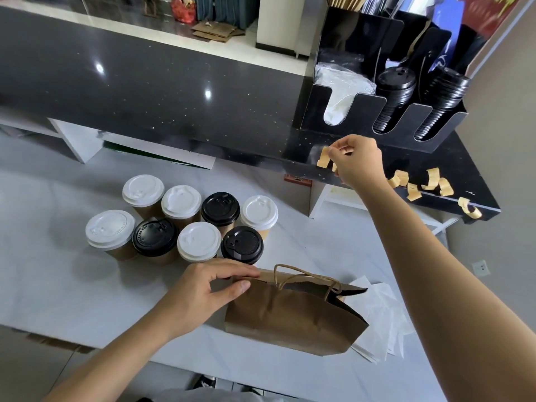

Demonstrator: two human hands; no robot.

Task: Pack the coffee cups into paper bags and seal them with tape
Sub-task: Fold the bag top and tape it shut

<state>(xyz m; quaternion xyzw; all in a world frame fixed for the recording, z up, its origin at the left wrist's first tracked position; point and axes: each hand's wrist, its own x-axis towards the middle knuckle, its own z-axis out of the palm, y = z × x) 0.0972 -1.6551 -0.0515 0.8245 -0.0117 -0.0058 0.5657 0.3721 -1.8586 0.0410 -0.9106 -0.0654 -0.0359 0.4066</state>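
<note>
Coffee cups (185,221), eight of them in kraft sleeves, stand huddled in two rows on the white worktop (49,285), touching or nearly so; five wear white lids and three black. The nearest black-lidded cup (242,245) stands just behind the paper bag (290,317), close to its top edge.

That brown bag lies toward the near edge of the worktop, its mouth pressed almost flat, its twisted handles (307,278) sticking up. The left hand (203,291) pinches the bag's upper left corner, thumb on the near face and fingers curled over the folded rim. Under the bag's right end lies a stack of white paper sheets (377,323), reaching close to the worktop's right side. To the left of the cups and the bag the white surface lies bare and wide.

Above and behind runs a raised black counter (145,91), speckled and glossy. Its front lip overhangs the white surface, and along that lip at the right hang several curled strips of tan tape (429,181), stuck by one end and dangling free. The right hand (356,161) is up at this lip, fingertips gripping one tape strip (323,156) that curls out to the left of the fingers.

On the counter just behind that hand sits a black lid organizer (362,111) with stacked black lids (391,100) in two slots and white ones bagged in clear plastic in the third. Its front wall stands close to the counter's edge, leaving the hand only a narrow ledge.
</note>
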